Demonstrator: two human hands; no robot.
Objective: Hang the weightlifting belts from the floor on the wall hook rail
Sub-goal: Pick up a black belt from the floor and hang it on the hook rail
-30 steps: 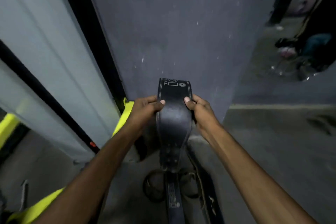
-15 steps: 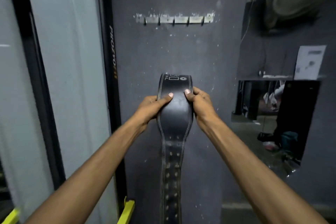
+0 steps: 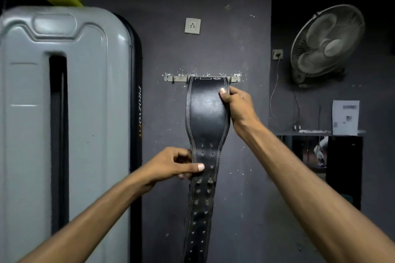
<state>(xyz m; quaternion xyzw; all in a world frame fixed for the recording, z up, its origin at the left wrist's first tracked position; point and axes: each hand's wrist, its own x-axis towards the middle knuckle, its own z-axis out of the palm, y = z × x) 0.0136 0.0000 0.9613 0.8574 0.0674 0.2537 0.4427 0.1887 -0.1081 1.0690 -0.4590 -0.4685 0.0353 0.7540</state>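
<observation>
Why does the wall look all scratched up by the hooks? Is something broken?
Nothing looks broken. The paint on the dark wall is chipped in pale flecks around the hook rail and beside the belt, probably from wear. The rail sits level, and both hands hold the belt straight.

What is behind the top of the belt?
The belt covers the middle of the hook rail; only both rail ends show. Whether a hook has caught it is hidden.
</observation>
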